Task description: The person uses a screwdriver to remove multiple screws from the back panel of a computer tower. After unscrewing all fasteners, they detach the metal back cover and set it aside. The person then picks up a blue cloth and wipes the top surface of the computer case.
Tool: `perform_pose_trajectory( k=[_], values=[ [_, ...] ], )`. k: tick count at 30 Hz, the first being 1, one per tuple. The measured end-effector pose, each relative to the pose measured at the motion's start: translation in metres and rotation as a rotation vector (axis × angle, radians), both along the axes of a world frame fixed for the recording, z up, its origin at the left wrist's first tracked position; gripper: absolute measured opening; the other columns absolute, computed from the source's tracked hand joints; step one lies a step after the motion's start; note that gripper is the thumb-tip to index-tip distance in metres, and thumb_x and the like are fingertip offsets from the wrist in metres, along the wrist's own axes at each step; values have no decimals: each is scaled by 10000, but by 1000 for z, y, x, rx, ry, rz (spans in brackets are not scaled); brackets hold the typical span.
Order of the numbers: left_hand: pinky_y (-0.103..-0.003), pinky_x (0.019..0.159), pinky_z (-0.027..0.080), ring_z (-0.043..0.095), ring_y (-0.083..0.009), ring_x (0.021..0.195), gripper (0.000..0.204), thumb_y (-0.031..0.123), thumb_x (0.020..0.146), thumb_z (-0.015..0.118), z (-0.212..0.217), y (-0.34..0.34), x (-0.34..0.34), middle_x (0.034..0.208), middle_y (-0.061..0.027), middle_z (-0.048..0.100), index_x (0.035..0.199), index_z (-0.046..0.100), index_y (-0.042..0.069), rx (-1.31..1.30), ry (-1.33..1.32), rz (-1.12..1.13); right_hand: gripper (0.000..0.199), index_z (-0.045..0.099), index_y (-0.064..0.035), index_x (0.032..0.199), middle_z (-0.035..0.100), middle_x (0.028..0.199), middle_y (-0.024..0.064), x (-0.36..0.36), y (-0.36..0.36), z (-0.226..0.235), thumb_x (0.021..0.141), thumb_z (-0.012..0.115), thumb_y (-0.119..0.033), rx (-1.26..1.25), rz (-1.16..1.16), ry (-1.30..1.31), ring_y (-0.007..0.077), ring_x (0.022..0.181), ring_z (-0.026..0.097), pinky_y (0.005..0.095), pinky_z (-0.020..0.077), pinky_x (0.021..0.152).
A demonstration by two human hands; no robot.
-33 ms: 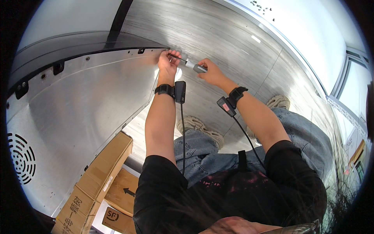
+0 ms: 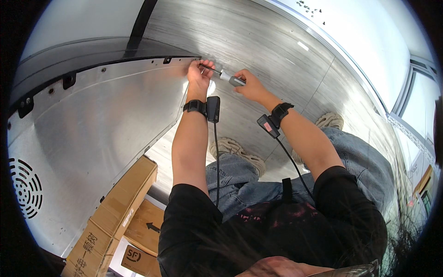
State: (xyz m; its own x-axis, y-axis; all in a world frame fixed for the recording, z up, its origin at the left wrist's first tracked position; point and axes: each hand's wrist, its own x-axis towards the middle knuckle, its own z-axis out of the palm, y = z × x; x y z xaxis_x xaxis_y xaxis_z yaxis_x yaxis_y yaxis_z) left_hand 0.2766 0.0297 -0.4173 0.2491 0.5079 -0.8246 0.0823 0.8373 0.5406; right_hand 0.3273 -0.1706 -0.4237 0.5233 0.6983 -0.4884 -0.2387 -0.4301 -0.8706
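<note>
screwdriver (image 2: 232,79), with a stubby two-tone handle of pale and darker grey and a thin dark shaft, sat near the far right corner of a broad metal panel (image 2: 115,111), its shaft aimed at that corner. the right hand (image 2: 248,86) was clamped on the handle, fingers wrapped round its back end. the left hand (image 2: 199,76) was at the same corner, fingers curled loosely about the shaft's front end; from where i stood i couldn't tell whether they pinched anything, or what the tip met.

the panel was smooth and silvery with a dull sheen, edged along its far side by a black strip (image 2: 113,63) and pierced near its left end by curved vent slots (image 2: 25,189). a creased cardboard box (image 2: 115,203) crowded its near edge. past that corner, the streaky grey floor (image 2: 258,41) ran wide, giving the right hand room to turn.
</note>
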Motion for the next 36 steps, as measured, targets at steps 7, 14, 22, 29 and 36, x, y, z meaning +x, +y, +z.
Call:
perform_pose_trajectory(
  k=[7, 14, 22, 29, 36],
  values=[
    [-461, 820, 499, 589, -289, 831, 152, 126, 822, 397, 3, -5, -10, 899, -150, 581, 862, 474, 1, -67, -93, -5, 374, 537, -47, 1022, 577, 915, 81, 11, -9, 12, 692, 711, -38, -40, -13, 198, 189, 822, 556, 324, 456, 720],
    [-395, 745, 492, 573, -256, 773, 93, 140, 776, 439, 11, -8, -1, 799, -119, 576, 718, 452, 69, 24, -25, -100, 334, 539, -62, 1008, 580, 901, 42, 34, -28, 9, 706, 652, 26, 11, -108, 348, 129, 755, 536, 270, 448, 624],
    [-364, 680, 465, 544, -203, 686, 162, 190, 857, 430, 41, -38, 80, 691, -46, 525, 732, 471, 95, 191, -7, -295, 323, 534, -41, 980, 584, 892, 45, 75, -57, 26, 691, 639, 57, 171, -371, 383, 132, 716, 532, 273, 444, 609],
    [-275, 653, 450, 541, -126, 678, 240, 211, 872, 579, 64, -82, 192, 708, -20, 584, 975, 667, 13, 901, -73, -705, 308, 532, -51, 970, 565, 858, 40, 96, -104, 35, 701, 617, 73, 220, -585, 306, 134, 727, 530, 272, 437, 615],
    [-371, 803, 402, 484, -254, 934, 158, 232, 810, 652, 43, -116, 257, 922, -44, 573, 923, 726, 151, 1739, 27, -917, 306, 522, -64, 951, 555, 851, 30, 77, -132, 28, 699, 627, 76, 155, -721, 357, 131, 736, 522, 271, 427, 620]
  ],
)
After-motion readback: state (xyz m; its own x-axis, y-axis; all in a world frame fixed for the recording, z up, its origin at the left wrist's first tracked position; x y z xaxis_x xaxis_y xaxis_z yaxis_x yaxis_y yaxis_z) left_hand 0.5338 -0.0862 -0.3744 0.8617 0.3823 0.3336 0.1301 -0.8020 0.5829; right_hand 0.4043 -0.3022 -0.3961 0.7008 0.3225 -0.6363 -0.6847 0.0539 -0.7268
